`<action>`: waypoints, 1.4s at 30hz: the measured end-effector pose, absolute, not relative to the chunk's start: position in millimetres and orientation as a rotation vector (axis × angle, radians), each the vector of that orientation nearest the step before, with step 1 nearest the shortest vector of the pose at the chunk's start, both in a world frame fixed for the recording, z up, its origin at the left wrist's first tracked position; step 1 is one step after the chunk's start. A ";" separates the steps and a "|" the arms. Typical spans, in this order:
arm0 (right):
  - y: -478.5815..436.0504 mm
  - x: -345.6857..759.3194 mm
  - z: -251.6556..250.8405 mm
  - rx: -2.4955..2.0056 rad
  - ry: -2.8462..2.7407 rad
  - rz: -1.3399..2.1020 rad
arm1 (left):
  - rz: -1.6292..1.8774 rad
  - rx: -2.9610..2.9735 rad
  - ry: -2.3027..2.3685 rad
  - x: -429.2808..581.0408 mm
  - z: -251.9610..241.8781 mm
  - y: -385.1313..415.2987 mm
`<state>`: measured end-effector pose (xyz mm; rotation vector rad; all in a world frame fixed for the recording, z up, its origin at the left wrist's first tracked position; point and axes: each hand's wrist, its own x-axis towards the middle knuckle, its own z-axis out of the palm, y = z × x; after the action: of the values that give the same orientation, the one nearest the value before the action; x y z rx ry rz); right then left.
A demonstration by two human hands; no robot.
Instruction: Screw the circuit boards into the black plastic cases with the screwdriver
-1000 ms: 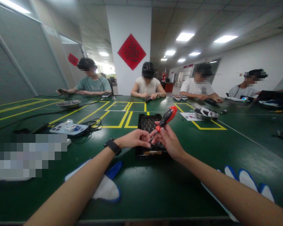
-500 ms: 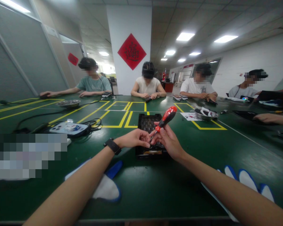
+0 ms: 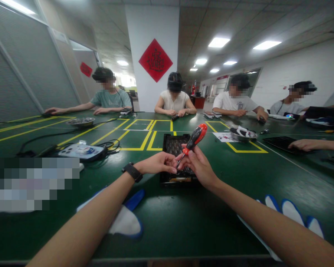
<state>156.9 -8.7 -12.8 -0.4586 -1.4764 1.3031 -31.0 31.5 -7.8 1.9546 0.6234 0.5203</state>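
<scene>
Nearest us, two white gloves with blue fingertips lie on the green worktop (image 3: 183,222). The left glove (image 3: 125,220) is at seven o'clock from our hands, partly under our left forearm, and the right glove (image 3: 288,212) is at four o'clock, beside our right forearm.

Further out, our left hand (image 3: 156,164), with a black watch (image 3: 132,172) on its wrist, has thumb and fingers pinched together right at the tip of the screwdriver (image 3: 192,142) (whether anything small sits between them, we cannot tell). Our right hand (image 3: 199,165) is closed around the lower end of the screwdriver's red-and-black handle. The tool tilts up toward one o'clock, above a black tray (image 3: 169,142) that rests on the worktop just behind both hands.

Beyond, a phone-like device (image 3: 82,151) with cables lies at ten o'clock and a metal bowl (image 3: 241,135) at two o'clock. A co-worker's hand (image 3: 302,144) rests at three o'clock, and other people sit along the far edge.
</scene>
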 end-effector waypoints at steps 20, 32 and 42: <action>-9.3 156.2 -11.9 -0.468 -1.451 1.305 | 0.472 1.996 0.588 -32.6 -5.4 31.8; -0.4 159.3 -18.7 -0.726 -1.545 0.876 | 1.215 2.137 1.358 -33.0 -35.2 57.6; 0.6 157.5 -21.5 -0.802 -1.649 0.862 | 1.187 2.280 1.446 -29.3 -41.8 57.2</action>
<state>157.5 0.6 -21.5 -0.8023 -1.6486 0.8617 -29.3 57.2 -41.8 2.2798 1.4462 1.1871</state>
